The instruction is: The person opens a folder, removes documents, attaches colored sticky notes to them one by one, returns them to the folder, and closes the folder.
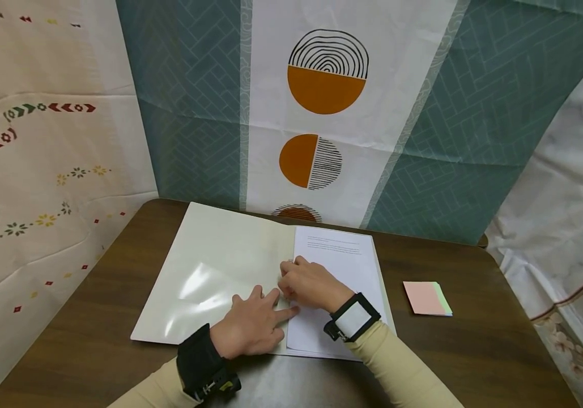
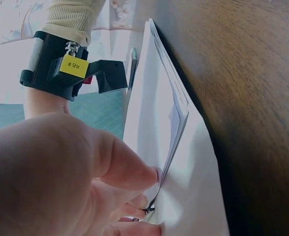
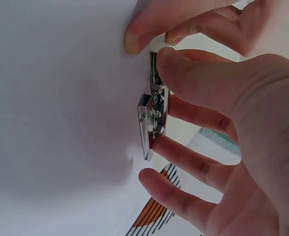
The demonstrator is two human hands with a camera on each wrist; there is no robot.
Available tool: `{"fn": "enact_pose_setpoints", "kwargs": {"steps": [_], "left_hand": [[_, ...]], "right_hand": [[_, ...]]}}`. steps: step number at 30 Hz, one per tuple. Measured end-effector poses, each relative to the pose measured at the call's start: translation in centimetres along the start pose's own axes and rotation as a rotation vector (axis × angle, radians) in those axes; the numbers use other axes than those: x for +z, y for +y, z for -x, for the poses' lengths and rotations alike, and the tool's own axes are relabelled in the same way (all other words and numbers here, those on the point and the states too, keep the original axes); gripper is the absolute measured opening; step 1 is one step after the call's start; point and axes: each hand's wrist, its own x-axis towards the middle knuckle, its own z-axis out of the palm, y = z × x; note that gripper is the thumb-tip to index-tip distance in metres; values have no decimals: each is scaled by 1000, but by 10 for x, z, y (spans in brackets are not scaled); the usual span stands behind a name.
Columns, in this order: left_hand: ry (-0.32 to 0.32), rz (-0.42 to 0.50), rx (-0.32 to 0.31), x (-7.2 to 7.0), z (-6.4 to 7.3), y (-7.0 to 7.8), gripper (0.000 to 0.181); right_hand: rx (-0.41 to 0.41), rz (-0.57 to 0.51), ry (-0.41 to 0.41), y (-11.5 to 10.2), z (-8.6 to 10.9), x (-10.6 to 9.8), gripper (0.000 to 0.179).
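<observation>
A white folder (image 1: 220, 266) lies spread on the table, with a stack of printed paper sheets (image 1: 339, 269) on its right side. A silver metal lever clip (image 3: 154, 115) sits along the inner edge of the sheets. My right hand (image 1: 314, 283) pinches one end of the clip between thumb and fingers, its other fingers curving behind it. My left hand (image 1: 252, 323) rests on the folder near the spine with fingers spread. One left fingertip (image 3: 134, 43) presses the edge of the sheets beside the clip. In the left wrist view, the sheets (image 2: 171, 118) bow up from the folder.
A pad of pink and green sticky notes (image 1: 426, 298) lies right of the folder on the brown wooden table (image 1: 475, 351). Patterned cloths (image 1: 194, 113) hang behind the table's far edge and on both sides.
</observation>
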Motion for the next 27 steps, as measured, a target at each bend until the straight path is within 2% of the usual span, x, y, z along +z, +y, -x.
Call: {"fn": "enact_pose_setpoints", "kwargs": {"steps": [7, 13, 19, 27], "left_hand": [[10, 6, 12, -2, 0, 2, 52], [-4, 9, 7, 0, 1, 2, 53], [-4, 12, 2, 1, 0, 2, 52], [-6, 3, -4, 1, 0, 3, 52]], "right_hand": [[-13, -3, 16, 3, 2, -4, 17], [-46, -52, 43, 3, 3, -9, 19], [-30, -82, 46, 3, 3, -15, 18], [-18, -55, 56, 1, 2, -20, 15]]}}
